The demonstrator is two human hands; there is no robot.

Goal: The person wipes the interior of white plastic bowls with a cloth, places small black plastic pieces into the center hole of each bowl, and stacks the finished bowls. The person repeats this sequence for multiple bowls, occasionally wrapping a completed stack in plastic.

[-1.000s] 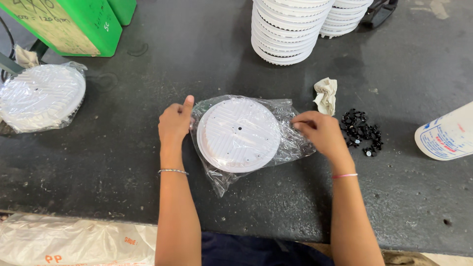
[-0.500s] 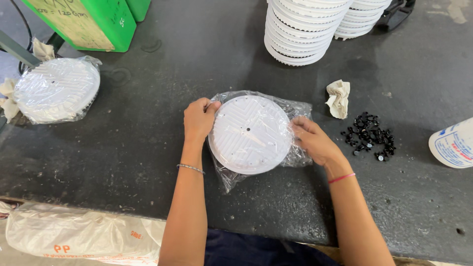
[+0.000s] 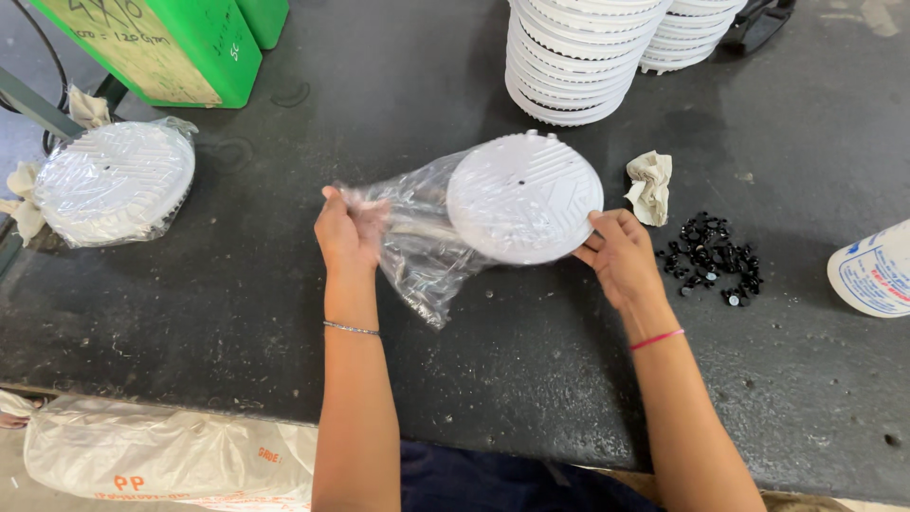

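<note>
The left hand (image 3: pixel 349 230) pinches a thin clear plastic bag (image 3: pixel 417 237). The right hand (image 3: pixel 621 254) grips the edge of one round white ridged disc (image 3: pixel 524 197), which sits partly in the bag's mouth, between the hands. Far left of the left hand lies one more bagged disc (image 3: pixel 116 180). Above the hands stand two stacks of white discs (image 3: pixel 580 57). Right of the right hand lie small black bits (image 3: pixel 713 259).

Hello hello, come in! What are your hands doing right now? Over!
Left hand gripping clear plastic bag. Right hand holding white round disc by its edge, partly out of bag. Crumpled rag and black bits beside right hand.
</note>
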